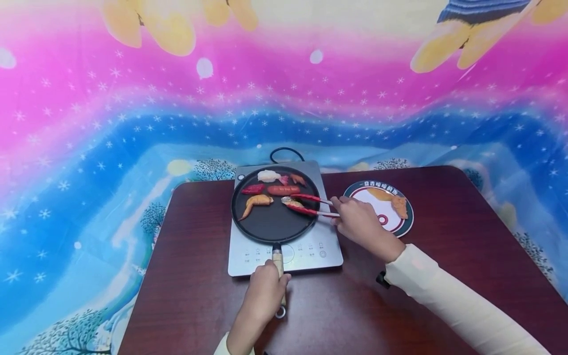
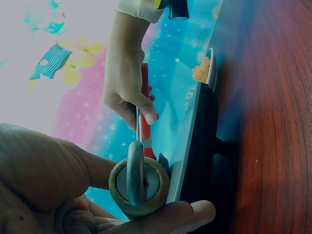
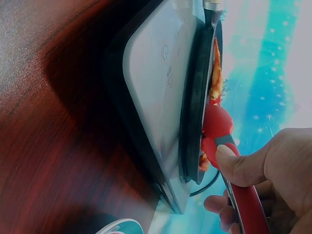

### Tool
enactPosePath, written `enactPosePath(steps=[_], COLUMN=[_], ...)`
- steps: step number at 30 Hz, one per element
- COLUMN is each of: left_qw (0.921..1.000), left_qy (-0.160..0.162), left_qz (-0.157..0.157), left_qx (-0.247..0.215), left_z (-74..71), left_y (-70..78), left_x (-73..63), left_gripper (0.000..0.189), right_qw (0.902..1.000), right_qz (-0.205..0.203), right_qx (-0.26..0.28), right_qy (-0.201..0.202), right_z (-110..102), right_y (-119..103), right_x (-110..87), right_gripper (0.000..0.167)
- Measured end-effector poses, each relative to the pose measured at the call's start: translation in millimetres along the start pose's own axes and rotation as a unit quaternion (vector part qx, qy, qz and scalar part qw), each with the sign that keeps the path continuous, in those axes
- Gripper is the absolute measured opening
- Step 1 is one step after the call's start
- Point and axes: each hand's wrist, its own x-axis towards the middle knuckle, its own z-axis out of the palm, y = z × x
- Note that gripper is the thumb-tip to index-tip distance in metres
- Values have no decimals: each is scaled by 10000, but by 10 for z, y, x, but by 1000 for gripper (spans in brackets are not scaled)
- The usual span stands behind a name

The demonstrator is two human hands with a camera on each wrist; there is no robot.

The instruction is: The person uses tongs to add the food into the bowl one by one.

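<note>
Head view: left grip (image 1: pixel 264 288) clasps a pale cylindrical handle (image 1: pixel 277 260), right grip (image 1: pixel 361 222) pinches red-tipped metal tongs (image 1: pixel 310 198).

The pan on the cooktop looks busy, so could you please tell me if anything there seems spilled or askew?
Nothing stands out: the pan rests on the cooktop, the food pieces lie within it, and no spill shows around it. The left hand grips its handle.

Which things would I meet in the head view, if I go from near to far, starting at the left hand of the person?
Left hand → wing-shaped food → red sausage → white food piece → black cable.
</note>
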Motion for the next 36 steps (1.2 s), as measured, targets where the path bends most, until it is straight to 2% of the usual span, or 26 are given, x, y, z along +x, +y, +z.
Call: enactPosePath(steps=[22, 29, 36], left_qw=[9999, 10000, 10000], left_qy=[-27, 16, 11], left_qz=[-64, 58, 57], left_qx=[-88, -6, 5], left_z=[2, -1, -7], left_y=[7, 10, 6], left_x=[-5, -2, -2], left_gripper=[33, 32, 32], right_qw=[9999, 9991, 9951], right_qz=[35, 298, 667], right_qx=[132, 277, 702], right_qy=[17, -87, -222], right_z=[-3, -62, -196], right_y=[5, 89, 303], right_x=[-51, -120, -255], right_gripper=[58, 63, 64])
